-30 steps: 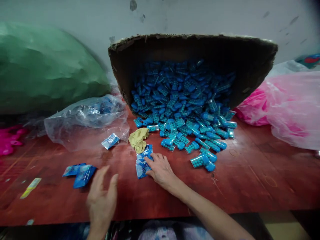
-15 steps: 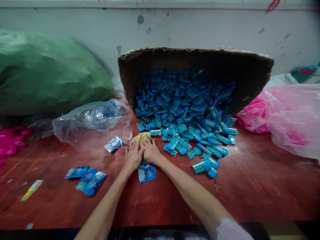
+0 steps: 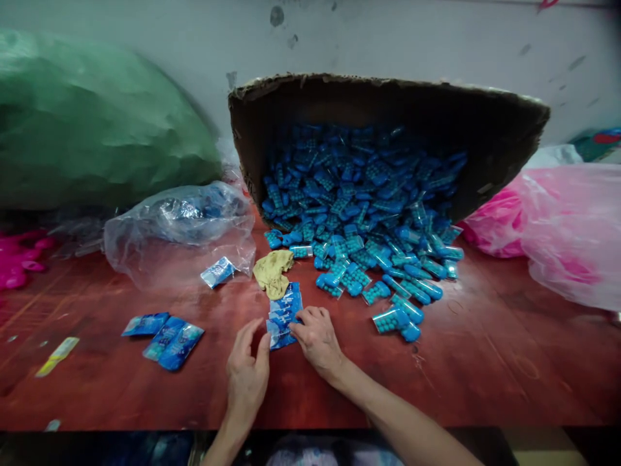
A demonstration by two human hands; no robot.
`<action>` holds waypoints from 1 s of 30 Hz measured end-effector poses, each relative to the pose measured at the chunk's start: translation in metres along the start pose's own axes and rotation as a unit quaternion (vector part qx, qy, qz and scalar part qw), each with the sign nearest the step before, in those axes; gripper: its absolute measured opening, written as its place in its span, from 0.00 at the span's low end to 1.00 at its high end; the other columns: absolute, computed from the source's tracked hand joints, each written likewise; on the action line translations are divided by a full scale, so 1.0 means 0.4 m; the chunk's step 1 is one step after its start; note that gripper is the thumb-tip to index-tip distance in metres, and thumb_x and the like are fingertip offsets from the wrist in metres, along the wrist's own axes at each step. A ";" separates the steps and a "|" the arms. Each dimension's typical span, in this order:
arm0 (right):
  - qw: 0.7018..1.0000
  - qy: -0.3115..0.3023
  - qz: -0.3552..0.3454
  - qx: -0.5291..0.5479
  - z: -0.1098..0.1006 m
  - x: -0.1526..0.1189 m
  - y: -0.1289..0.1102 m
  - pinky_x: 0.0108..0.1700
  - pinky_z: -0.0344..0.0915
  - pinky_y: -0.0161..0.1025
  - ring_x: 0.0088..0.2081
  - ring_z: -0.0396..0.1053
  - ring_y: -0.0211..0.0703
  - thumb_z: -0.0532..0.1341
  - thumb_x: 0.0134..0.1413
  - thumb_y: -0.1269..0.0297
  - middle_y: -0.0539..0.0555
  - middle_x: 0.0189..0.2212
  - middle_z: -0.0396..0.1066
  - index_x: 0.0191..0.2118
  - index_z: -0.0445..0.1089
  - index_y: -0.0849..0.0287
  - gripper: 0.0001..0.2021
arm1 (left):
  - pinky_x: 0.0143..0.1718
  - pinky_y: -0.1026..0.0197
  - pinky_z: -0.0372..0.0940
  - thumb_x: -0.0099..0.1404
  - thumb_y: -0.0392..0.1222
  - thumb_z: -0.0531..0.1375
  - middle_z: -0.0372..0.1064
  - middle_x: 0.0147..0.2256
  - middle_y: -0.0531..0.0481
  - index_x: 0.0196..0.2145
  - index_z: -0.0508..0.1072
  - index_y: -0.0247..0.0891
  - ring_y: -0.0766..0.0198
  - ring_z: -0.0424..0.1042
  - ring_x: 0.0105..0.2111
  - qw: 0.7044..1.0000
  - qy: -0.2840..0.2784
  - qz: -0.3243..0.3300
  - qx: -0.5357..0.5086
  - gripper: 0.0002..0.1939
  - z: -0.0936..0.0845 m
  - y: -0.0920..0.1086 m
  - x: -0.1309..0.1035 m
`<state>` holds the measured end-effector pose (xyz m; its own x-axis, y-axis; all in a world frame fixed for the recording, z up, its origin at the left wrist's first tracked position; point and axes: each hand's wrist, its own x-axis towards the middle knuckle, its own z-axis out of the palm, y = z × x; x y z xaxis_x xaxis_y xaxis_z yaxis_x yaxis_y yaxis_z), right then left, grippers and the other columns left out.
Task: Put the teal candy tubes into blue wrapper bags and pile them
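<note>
A short row of blue sachets (image 3: 286, 309) lies fanned out on the red table (image 3: 485, 362). My right hand (image 3: 317, 338) rests on the row's near end, fingertips pressing the sachets. My left hand (image 3: 247, 374) is at the row's left side, its fingers spread and touching the nearest sachet. Just beyond the row lies a crumpled yellow cloth (image 3: 273, 270). A tipped cardboard box (image 3: 490, 139) at the back spills many blue capsule packs (image 3: 363, 213) onto the table.
Three more blue sachets (image 3: 165, 333) lie to the left, one single sachet (image 3: 217, 272) near a clear plastic bag (image 3: 179, 226). A green sack (image 3: 92, 123) fills the back left, pink bags (image 3: 563, 220) the right. A yellow strip (image 3: 57, 356) lies far left.
Both hands drew back from the yellow cloth toward me. The sachets under them are now spread into a longer row. The view shifted slightly.
</note>
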<state>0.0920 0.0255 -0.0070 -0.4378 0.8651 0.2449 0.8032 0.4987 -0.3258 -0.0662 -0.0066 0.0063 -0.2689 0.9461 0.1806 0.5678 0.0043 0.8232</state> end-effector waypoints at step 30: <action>0.866 0.066 0.272 0.415 -0.057 -0.050 -0.084 0.27 0.53 0.30 0.24 0.57 0.34 0.50 0.54 0.67 0.45 0.20 0.58 0.23 0.59 0.59 0.10 | 0.22 0.67 0.61 0.37 0.39 0.67 0.70 0.20 0.55 0.25 0.72 0.33 0.70 0.66 0.20 0.814 0.026 -0.390 -0.430 0.14 0.107 0.113 -0.035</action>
<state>0.0829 -0.0095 0.0197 0.0085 0.9978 -0.0658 0.2847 -0.0655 -0.9564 -0.0034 -0.0058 0.0182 -0.3317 0.7496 -0.5728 -0.5400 0.3469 0.7668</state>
